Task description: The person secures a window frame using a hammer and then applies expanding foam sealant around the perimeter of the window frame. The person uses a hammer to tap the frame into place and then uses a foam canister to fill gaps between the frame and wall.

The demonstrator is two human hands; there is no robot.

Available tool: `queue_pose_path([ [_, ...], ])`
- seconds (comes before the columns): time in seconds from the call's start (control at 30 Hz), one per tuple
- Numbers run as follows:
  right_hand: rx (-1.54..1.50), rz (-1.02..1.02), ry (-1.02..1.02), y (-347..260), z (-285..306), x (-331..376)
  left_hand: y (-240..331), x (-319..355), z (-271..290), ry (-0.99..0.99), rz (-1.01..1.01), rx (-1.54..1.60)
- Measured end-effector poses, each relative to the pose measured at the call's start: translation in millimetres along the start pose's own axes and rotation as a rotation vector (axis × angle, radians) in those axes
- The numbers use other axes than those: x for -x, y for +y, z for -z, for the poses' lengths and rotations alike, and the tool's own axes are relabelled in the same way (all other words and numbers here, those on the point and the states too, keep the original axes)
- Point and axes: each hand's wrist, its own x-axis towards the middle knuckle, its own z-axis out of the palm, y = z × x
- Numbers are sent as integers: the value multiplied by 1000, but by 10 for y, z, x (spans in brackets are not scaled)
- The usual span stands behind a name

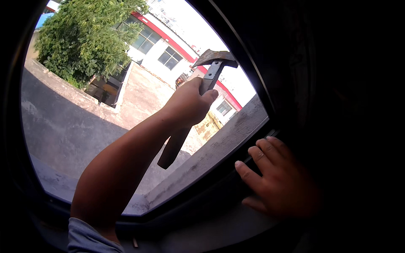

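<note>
My left hand (192,103) is wrapped round the handle of a hatchet (214,69), with the arm stretched out through a window opening. The hatchet's rusty head is at the upper end, joined to the dark handle by a riveted light metal plate. Below my fist, the handle's lower end slants down to the left. My right hand (276,179) lies on the dark window frame (228,175) at the lower right. Its fingers are spread and lean on the frame's edge, holding nothing.
Past the frame runs a grey concrete ledge (206,154). Farther out are a partly shaded concrete surface (71,122), a leafy green tree (88,38) and a white building (158,52) with red trim. Deep shadow hides the right side.
</note>
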Motion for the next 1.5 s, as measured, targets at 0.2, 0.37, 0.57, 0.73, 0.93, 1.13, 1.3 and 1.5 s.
queue_pose_path([
  [0.2,92,36,108,29,-89,47,-202,724,218,62,-28,42],
  [0.37,219,-2,165,-45,-231,133,-122,1727,301,155,109,199],
  [0.57,425,-21,229,-37,-508,169,-261,2796,280,287,77,2],
  [0.73,402,-2,211,-122,-249,-153,-242,3733,626,442,21,-234],
  [0.93,186,-97,186,-163,-488,-249,218,4135,466,378,-91,-237],
  [1.13,141,35,41,-245,-247,-93,535,4302,404,470,-14,-266],
  [1.3,27,34,27,-331,-313,15,360,4417,372,499,39,-300],
  [1.5,-419,129,-11,-705,-102,175,127,4609,369,479,113,-23],
])
